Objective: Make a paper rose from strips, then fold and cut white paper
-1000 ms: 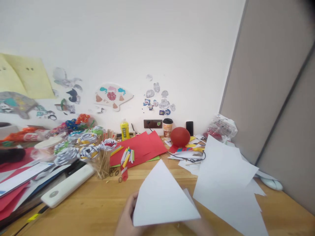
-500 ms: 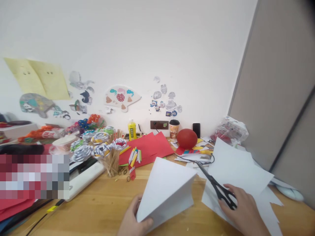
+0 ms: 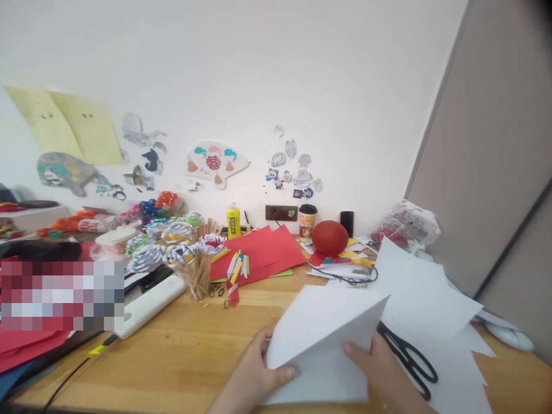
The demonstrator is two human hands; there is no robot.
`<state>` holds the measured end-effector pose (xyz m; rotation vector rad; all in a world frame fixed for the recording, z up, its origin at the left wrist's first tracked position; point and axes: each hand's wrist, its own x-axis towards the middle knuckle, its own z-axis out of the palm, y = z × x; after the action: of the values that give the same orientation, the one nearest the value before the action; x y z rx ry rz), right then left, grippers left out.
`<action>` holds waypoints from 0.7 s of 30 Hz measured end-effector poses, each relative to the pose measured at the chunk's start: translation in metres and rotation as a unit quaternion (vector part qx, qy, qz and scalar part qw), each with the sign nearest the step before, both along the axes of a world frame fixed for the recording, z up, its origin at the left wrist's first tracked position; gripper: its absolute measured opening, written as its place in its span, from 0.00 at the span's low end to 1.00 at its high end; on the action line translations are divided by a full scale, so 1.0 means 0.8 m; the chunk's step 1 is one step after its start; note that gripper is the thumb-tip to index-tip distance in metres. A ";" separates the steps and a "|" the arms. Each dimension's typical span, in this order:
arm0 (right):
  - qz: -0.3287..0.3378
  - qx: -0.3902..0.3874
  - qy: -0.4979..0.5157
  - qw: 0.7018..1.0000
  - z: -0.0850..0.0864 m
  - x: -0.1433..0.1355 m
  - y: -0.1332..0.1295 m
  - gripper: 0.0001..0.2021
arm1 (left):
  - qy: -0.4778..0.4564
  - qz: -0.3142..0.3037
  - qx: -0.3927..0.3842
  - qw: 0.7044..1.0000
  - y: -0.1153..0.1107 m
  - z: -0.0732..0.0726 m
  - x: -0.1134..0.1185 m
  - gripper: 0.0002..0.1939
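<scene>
A folded sheet of white paper (image 3: 321,333) is held between both hands above the wooden table. My left hand (image 3: 261,371) grips its lower left corner, thumb on the front layer and fingers behind. On the right edge my right hand (image 3: 379,362) pinches the same paper, its thumb on the front face. Black-handled scissors (image 3: 411,356) lie on white sheets (image 3: 425,305) just right of that hand, their blades hidden behind the folded paper and hand.
Red paper (image 3: 259,253) lies behind, near a red balloon (image 3: 330,238), a paper cup (image 3: 307,223) and a yellow bottle (image 3: 233,221). Paper roses on sticks (image 3: 196,276) stand left, beside a white power strip (image 3: 150,307). A phone (image 3: 347,223) leans against the wall.
My right hand has let go of the scissors, which now lie on the white sheets, and has taken the folded paper's right edge. The paper has shifted right with my left hand.
</scene>
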<state>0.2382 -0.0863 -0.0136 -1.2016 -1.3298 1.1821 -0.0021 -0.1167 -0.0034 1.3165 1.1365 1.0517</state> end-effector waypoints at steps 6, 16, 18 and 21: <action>-0.029 -0.088 0.027 0.995 0.028 -0.013 -0.004 0.25 | -0.214 -0.056 -0.050 0.974 -0.003 0.007 -0.013 0.33; 0.020 -0.080 -0.008 0.997 0.017 -0.006 0.008 0.22 | -0.081 0.010 0.009 0.997 -0.008 0.002 -0.025 0.53; 0.061 -0.084 0.047 0.993 0.014 -0.004 0.007 0.23 | -0.065 0.048 0.002 0.997 -0.007 0.003 -0.027 0.53; 0.110 -0.097 0.127 0.981 0.007 -0.005 0.003 0.26 | -0.113 0.070 -0.060 0.989 -0.008 0.010 -0.023 0.55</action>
<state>0.2341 -0.0835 -0.0078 -1.0128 -1.1955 1.5983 -0.0206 -0.1229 0.0047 1.0076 1.1133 1.1843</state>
